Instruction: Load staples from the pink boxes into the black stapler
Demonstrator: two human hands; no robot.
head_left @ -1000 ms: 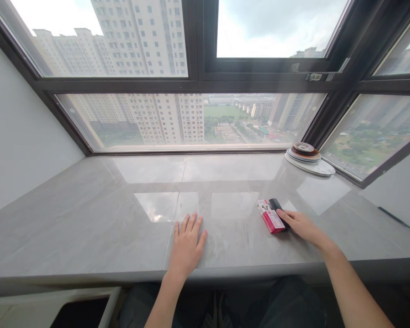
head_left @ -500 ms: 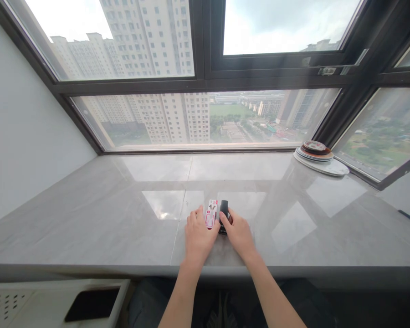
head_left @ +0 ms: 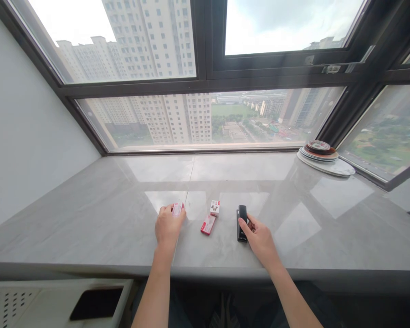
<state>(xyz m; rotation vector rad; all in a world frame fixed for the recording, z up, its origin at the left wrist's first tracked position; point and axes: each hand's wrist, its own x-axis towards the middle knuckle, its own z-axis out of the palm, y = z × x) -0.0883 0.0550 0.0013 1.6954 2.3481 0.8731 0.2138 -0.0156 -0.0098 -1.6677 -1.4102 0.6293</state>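
Seen from the head camera, looking down over a glossy grey stone surface [head_left: 89,218] below a wide window [head_left: 198,73] with tower blocks outside. The left hand [head_left: 166,228] rests on the surface left of centre, its fingers [head_left: 172,214] curled narrowly around the near end of a small red and white box [head_left: 177,209]. Just to its right, apart from both hands, a white box [head_left: 215,207] stands on end, with a flat red box [head_left: 208,224] lying just in front of it. Further right lies a black device [head_left: 242,217], pointing away from the person. The right hand [head_left: 262,240] touches its right side with thumb and forefinger close together; whether they grip it cannot be told. Well apart, in the far right corner by the window, sits a stack of plates [head_left: 324,159].
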